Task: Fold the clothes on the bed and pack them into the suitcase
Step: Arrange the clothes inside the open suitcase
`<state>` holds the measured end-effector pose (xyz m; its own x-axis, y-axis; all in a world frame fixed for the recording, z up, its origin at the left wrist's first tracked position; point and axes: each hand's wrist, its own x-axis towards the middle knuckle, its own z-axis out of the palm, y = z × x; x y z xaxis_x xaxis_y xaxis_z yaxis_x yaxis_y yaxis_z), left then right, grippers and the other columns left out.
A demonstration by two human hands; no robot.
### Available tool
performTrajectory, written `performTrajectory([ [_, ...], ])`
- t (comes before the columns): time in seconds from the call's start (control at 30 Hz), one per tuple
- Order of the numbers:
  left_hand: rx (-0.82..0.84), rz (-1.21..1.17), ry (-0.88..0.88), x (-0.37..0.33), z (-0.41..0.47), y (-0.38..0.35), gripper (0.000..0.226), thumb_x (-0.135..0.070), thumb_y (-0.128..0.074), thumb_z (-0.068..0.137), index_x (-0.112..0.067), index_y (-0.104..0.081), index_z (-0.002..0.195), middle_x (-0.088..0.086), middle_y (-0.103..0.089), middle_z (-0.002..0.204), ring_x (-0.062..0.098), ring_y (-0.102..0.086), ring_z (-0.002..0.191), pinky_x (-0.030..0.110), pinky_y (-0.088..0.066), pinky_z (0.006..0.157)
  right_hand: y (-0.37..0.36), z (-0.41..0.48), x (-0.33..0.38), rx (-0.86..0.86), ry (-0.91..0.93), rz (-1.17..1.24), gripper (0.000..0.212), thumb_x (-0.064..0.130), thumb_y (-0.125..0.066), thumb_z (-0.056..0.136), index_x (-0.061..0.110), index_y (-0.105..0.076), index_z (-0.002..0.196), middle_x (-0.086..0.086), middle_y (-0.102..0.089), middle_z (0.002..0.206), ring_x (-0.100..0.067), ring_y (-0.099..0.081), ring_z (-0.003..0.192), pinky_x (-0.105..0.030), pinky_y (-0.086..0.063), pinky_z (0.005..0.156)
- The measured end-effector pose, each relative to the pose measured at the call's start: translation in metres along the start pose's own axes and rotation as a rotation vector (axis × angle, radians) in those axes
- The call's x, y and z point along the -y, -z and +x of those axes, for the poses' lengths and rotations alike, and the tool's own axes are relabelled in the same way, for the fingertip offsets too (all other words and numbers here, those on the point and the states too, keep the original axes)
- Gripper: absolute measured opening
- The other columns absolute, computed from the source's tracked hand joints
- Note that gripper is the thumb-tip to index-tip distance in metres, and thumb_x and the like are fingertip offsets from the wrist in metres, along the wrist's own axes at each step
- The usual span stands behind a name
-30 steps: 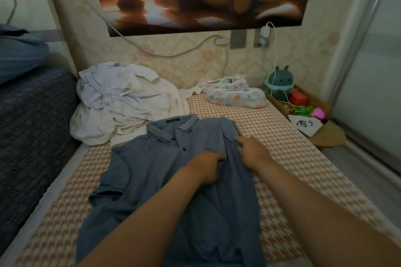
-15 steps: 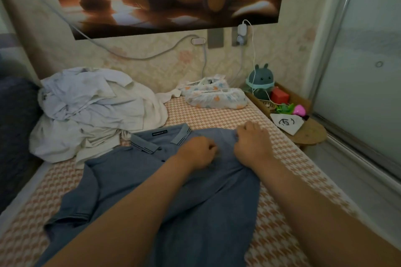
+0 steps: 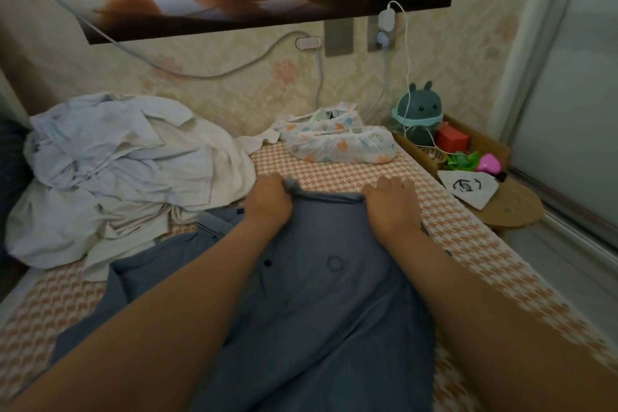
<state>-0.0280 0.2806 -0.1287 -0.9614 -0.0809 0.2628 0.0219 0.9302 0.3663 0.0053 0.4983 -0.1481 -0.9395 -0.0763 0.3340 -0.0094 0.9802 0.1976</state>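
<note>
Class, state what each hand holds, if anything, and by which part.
The left hand grips the blue shirt by its far folded edge; the right hand presses flat on that edge.

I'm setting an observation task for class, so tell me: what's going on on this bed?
A person is folding a blue polo shirt on the bed. The left hand grips the shirt's folded far edge, and the right hand lies on the other end of that edge. A crumpled pile of pale clothes sits unfolded to the left. No suitcase is in view.
</note>
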Motion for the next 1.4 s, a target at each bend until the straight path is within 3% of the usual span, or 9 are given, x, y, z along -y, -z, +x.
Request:
performTrajectory([
  [0.2, 0.321, 0.000, -0.147, 0.005, -0.001, -0.001, 0.062, -0.017, -0.062, 0.090, -0.013, -0.033, 0.144, 0.012, -0.033, 0.143, 0.034, -0.045, 0.125, 0.036, -0.041, 0.094, -0.003, 0.008, 0.021, 0.145, 0.276, 0.326, 0.047, 0.036, -0.041, 0.102, 0.035, -0.036, 0.149, -0.007, -0.028, 0.159, -0.030, -0.032, 0.141, -0.049, -0.024, 0.116],
  [0.3, 0.229, -0.105, -0.177, 0.026, -0.012, 0.016, 0.056, -0.012, -0.057, 0.093, -0.014, -0.037, 0.144, 0.012, -0.034, 0.146, 0.031, -0.044, 0.128, 0.039, -0.040, 0.105, -0.002, 0.003, 0.039, 0.391, 0.283, 0.303, 0.052, 0.051, -0.029, 0.103, 0.036, -0.031, 0.152, -0.003, -0.023, 0.162, -0.027, -0.027, 0.145, -0.052, -0.021, 0.117],
  [0.47, 0.137, 0.011, -0.119, 0.109, -0.044, 0.062, 0.037, -0.008, -0.058, 0.087, -0.007, -0.056, 0.124, 0.016, -0.051, 0.121, 0.033, -0.051, 0.114, 0.038, -0.043, 0.095, 0.032, -0.003, 0.092, 0.272, 0.228, 0.186, 0.047, 0.032, -0.034, 0.103, 0.017, -0.039, 0.148, -0.013, -0.030, 0.157, -0.034, -0.029, 0.141, -0.058, -0.017, 0.117],
  [0.7, 0.334, 0.252, 0.304, 0.202, -0.110, 0.128, 0.079, -0.069, -0.073, 0.057, -0.025, -0.043, 0.115, 0.014, -0.036, 0.133, 0.035, -0.039, 0.124, 0.044, -0.043, 0.097, 0.067, -0.015, 0.218, 0.144, 0.556, 0.503, 0.041, 0.028, -0.045, 0.098, 0.025, -0.053, 0.138, -0.006, -0.051, 0.137, -0.028, -0.046, 0.123, -0.043, -0.038, 0.102],
  [0.83, 0.367, 0.008, 0.244, 0.226, -0.128, 0.147, 0.039, -0.028, -0.074, 0.077, -0.022, -0.045, 0.102, 0.007, -0.059, 0.096, 0.023, -0.057, 0.088, 0.029, -0.043, 0.066, 0.069, -0.021, 0.269, 0.327, 0.647, 0.477, 0.058, 0.048, -0.042, 0.098, 0.033, -0.029, 0.153, -0.005, -0.025, 0.159, -0.029, -0.028, 0.144, -0.048, -0.027, 0.116],
  [1.03, -0.017, -0.053, 0.265, 0.271, -0.112, 0.175, 0.026, 0.004, -0.051, 0.080, -0.020, -0.052, 0.089, 0.012, -0.062, 0.090, 0.027, -0.057, 0.078, 0.036, -0.051, 0.066, 0.066, -0.016, 0.298, 0.473, 0.521, 0.571, 0.065, 0.059, -0.030, 0.100, 0.032, -0.016, 0.157, -0.005, -0.009, 0.165, -0.025, -0.012, 0.151, -0.046, -0.016, 0.122],
  [1.2, 0.285, 0.169, 0.352, 0.282, -0.109, 0.160, 0.024, -0.021, -0.055, 0.090, -0.012, -0.068, 0.109, 0.011, -0.063, 0.117, 0.029, -0.059, 0.103, 0.033, -0.048, 0.088, 0.071, -0.005, 0.294, 0.056, 0.343, 0.422, 0.042, 0.022, -0.050, 0.095, 0.026, -0.052, 0.137, -0.009, -0.040, 0.145, -0.032, -0.039, 0.130, -0.046, -0.032, 0.104],
  [1.27, 0.351, 0.102, 0.302, 0.279, -0.105, 0.163, 0.022, -0.018, -0.058, 0.089, -0.010, -0.071, 0.105, 0.009, -0.065, 0.112, 0.026, -0.060, 0.102, 0.030, -0.050, 0.087, 0.072, 0.002, 0.283, 0.184, 0.218, 0.317, 0.051, 0.016, -0.055, 0.091, 0.025, -0.044, 0.140, -0.015, -0.040, 0.139, -0.035, -0.040, 0.126, -0.045, -0.038, 0.099],
  [1.4, 0.182, -0.036, 0.265, 0.274, -0.103, 0.167, 0.027, 0.002, -0.057, 0.083, -0.019, -0.075, 0.085, 0.005, -0.070, 0.101, 0.023, -0.064, 0.095, 0.030, -0.053, 0.086, 0.067, 0.013, 0.281, 0.043, 0.326, 0.338, 0.028, 0.007, -0.051, 0.092, 0.020, -0.053, 0.117, -0.011, -0.054, 0.110, -0.029, -0.052, 0.095, -0.037, -0.041, 0.067],
])
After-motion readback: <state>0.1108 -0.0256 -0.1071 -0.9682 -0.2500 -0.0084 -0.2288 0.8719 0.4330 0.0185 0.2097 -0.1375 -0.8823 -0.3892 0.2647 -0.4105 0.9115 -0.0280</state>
